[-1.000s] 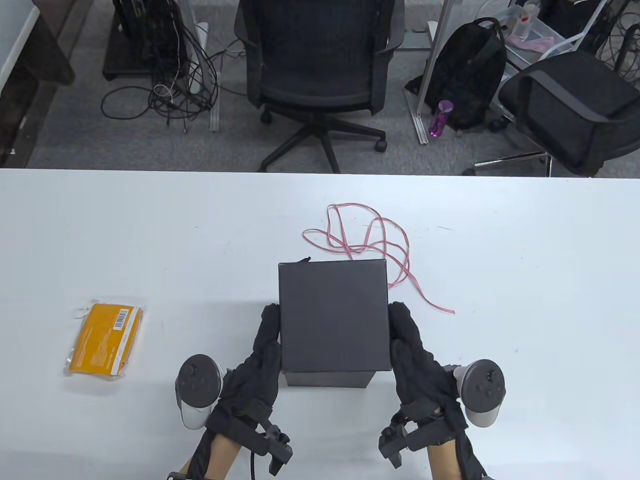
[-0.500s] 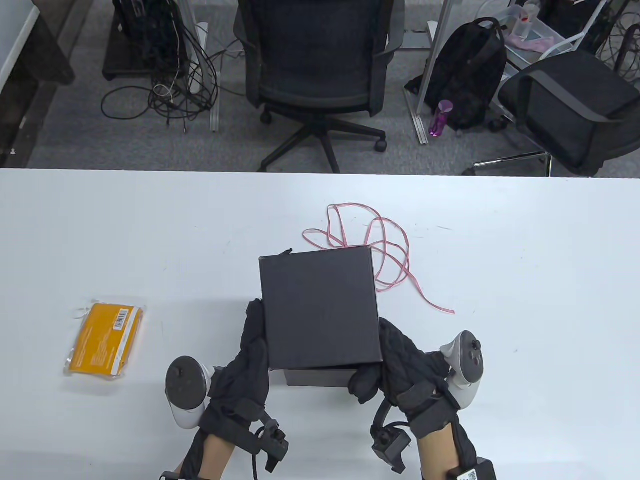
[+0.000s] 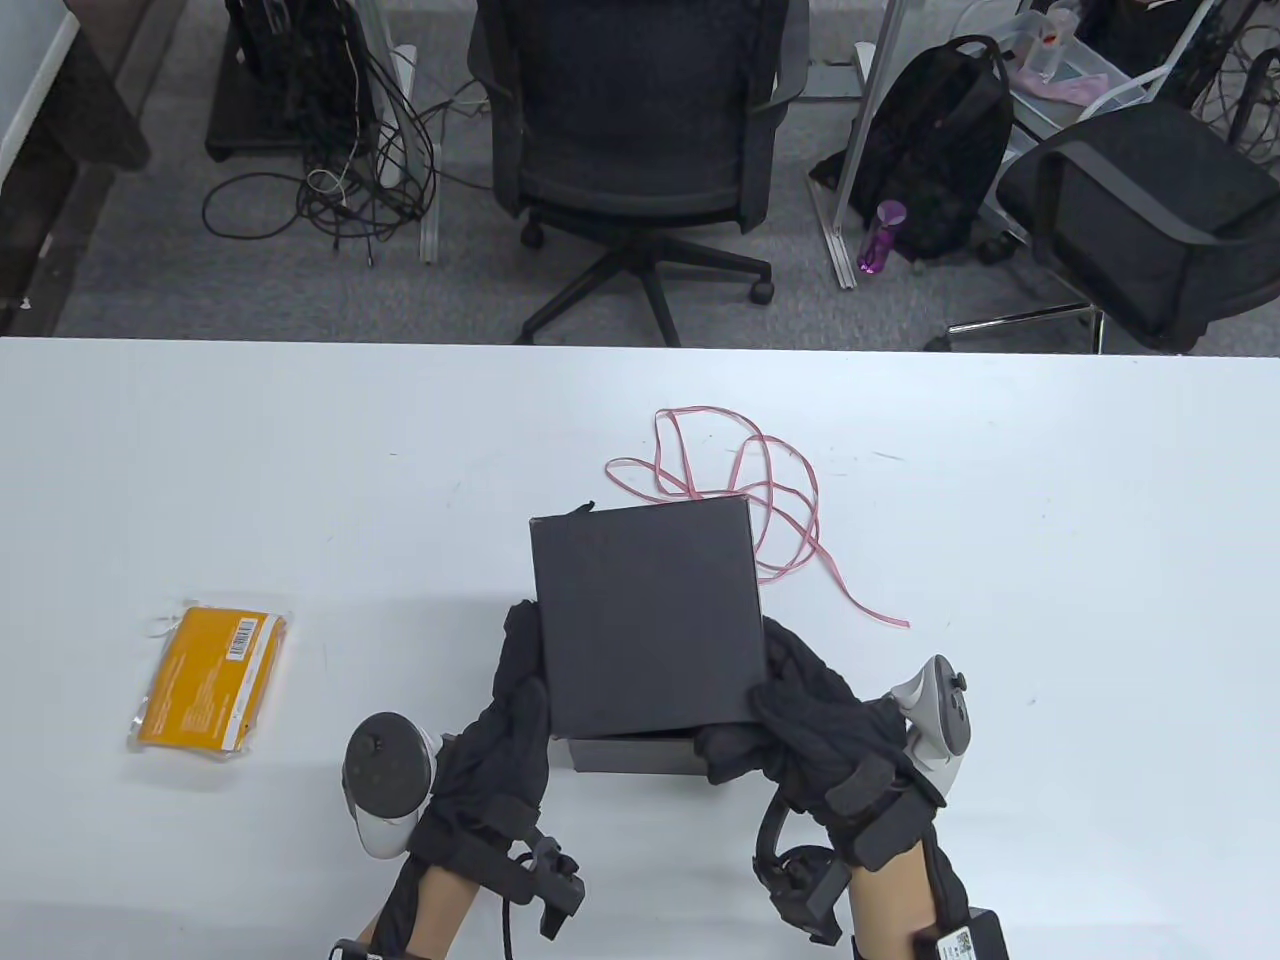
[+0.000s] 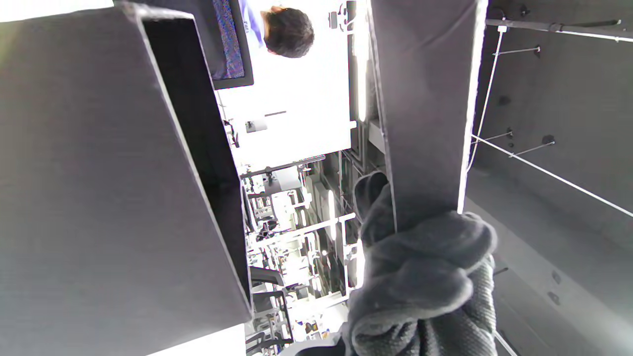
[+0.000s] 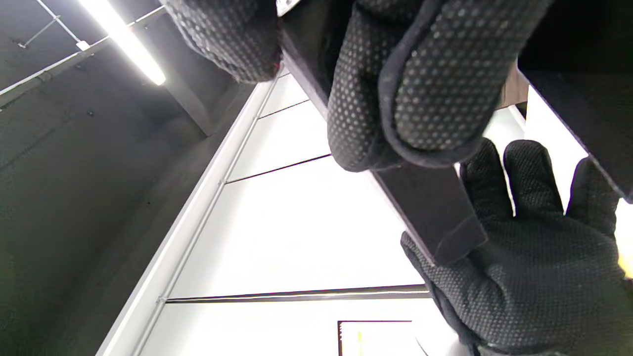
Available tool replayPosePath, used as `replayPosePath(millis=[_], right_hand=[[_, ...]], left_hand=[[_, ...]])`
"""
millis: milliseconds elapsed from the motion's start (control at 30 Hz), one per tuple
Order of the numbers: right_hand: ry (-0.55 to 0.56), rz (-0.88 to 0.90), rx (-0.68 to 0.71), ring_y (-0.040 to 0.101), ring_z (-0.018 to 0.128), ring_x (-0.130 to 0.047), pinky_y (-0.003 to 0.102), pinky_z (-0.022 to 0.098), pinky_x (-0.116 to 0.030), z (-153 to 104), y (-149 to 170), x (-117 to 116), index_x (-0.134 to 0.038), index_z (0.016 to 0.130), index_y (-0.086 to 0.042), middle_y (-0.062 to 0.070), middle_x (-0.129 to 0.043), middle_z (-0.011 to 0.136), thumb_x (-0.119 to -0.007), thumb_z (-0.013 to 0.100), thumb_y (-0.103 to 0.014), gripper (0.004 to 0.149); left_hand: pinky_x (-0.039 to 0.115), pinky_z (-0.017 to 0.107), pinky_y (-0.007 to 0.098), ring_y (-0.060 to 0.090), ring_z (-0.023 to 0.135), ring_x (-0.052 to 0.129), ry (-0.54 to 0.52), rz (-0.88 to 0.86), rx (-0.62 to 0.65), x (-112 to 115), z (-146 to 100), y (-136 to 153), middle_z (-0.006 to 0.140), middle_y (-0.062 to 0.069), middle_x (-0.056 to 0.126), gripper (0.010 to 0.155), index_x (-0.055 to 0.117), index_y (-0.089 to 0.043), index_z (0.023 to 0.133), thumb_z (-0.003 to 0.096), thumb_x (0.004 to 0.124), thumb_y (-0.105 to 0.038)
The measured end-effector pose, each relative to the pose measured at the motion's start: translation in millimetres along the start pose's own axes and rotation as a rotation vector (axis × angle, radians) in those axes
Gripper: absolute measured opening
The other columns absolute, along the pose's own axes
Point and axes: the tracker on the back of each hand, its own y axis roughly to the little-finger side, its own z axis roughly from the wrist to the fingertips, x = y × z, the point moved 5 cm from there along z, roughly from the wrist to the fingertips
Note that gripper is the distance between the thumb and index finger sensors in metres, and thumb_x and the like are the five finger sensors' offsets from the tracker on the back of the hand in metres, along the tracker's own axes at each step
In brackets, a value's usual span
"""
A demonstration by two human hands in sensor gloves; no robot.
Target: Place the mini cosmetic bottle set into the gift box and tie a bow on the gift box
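A black gift box lid [image 3: 645, 615] hangs tilted just above the black box base [image 3: 635, 755], which sits on the white table [image 3: 1050, 520]. My left hand [image 3: 522, 690] lies with straight fingers against the lid's left side; in the right wrist view its palm [image 5: 519, 257] shows flat against the lid. My right hand [image 3: 770, 715] curls round the lid's near right corner, its fingers [image 5: 395, 84] hooked over the lid's wall [image 5: 430, 212]. An orange packet in clear wrap [image 3: 212, 680] lies at the left. A pink ribbon [image 3: 770, 490] lies loose behind the box.
Beyond the table's far edge stand two office chairs [image 3: 640, 130], a black backpack [image 3: 935, 150] and a tangle of cables [image 3: 340, 170]. The left wrist view looks through the gap between base [image 4: 99, 198] and lid wall [image 4: 425, 99].
The lid, which sat on the box with both hands flat at its sides, has come up off the base and tilted. My right hand has moved under the near right corner and curled.
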Motion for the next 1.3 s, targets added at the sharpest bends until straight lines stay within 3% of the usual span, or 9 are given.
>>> replayPosePath(millis=[200,400,500,600,800,1000,1167,1300], right_hand=[[0.009,-0.011,0.033,0.021,0.052,-0.099,0.031,0.038,-0.095,1,-2,2,-0.029,0.108,0.017,0.025,-0.073,0.085,-0.075,0.059,-0.021,0.077],[-0.041,-0.188,0.117,0.023,0.052,-0.098,0.037,0.042,-0.093,1,-13,-1,-0.046,0.106,0.009,0.019,-0.074,0.083,-0.077,0.056,-0.019,0.066],[-0.019,-0.210,0.176,0.024,0.052,-0.098,0.039,0.042,-0.093,-3,-28,3,-0.056,0.104,0.002,0.016,-0.076,0.082,-0.080,0.053,-0.019,0.060],[0.078,-0.292,0.229,0.026,0.052,-0.099,0.041,0.042,-0.092,-12,-46,17,-0.064,0.101,-0.003,0.015,-0.077,0.081,-0.082,0.052,-0.019,0.055],[0.429,-0.653,0.237,0.029,0.051,-0.101,0.043,0.041,-0.093,-35,-70,61,-0.069,0.098,-0.003,0.016,-0.079,0.080,-0.081,0.052,-0.018,0.050],[0.704,-1.151,0.049,0.033,0.051,-0.103,0.045,0.040,-0.094,-53,-63,105,-0.070,0.098,0.002,0.021,-0.080,0.079,-0.079,0.052,-0.015,0.049],[0.865,-1.549,-0.265,0.033,0.048,-0.103,0.045,0.038,-0.094,-72,-47,143,-0.071,0.096,0.004,0.022,-0.081,0.077,-0.079,0.052,-0.015,0.049],[0.947,-1.675,-0.461,0.034,0.047,-0.103,0.046,0.037,-0.094,-91,-36,168,-0.071,0.096,0.006,0.024,-0.081,0.076,-0.080,0.052,-0.014,0.050]], left_hand=[[0.043,0.070,0.081,0.066,0.107,0.028,-0.005,0.051,-0.005,-1,0,3,0.121,0.031,0.022,0.062,0.011,-0.040,0.116,0.0603,0.036,-0.051],[0.050,0.071,0.077,0.058,0.109,0.044,-0.121,0.079,0.015,-19,-2,8,0.120,0.026,0.033,0.069,0.021,-0.020,0.119,0.0606,0.040,-0.051],[0.051,0.071,0.076,0.057,0.109,0.047,-0.182,0.081,-0.019,-35,-3,19,0.120,0.025,0.036,0.069,0.024,-0.018,0.119,0.0604,0.040,-0.052],[0.052,0.071,0.076,0.057,0.108,0.047,-0.230,0.101,-0.075,-49,-6,35,0.120,0.025,0.036,0.069,0.025,-0.018,0.119,0.0605,0.040,-0.052],[0.052,0.070,0.076,0.057,0.108,0.047,-0.270,0.114,-0.158,-62,-9,57,0.120,0.025,0.036,0.070,0.026,-0.018,0.119,0.0607,0.041,-0.052],[0.052,0.070,0.076,0.058,0.108,0.047,-0.260,0.136,-0.193,-62,-11,66,0.120,0.025,0.036,0.070,0.026,-0.018,0.119,0.0606,0.041,-0.053],[0.052,0.070,0.076,0.058,0.108,0.047,-0.247,0.151,-0.211,-60,-11,70,0.120,0.026,0.036,0.070,0.027,-0.018,0.119,0.0606,0.041,-0.053],[0.052,0.070,0.076,0.058,0.108,0.047,-0.242,0.156,-0.220,-59,-11,71,0.120,0.026,0.036,0.070,0.027,-0.018,0.119,0.0606,0.041,-0.053]])
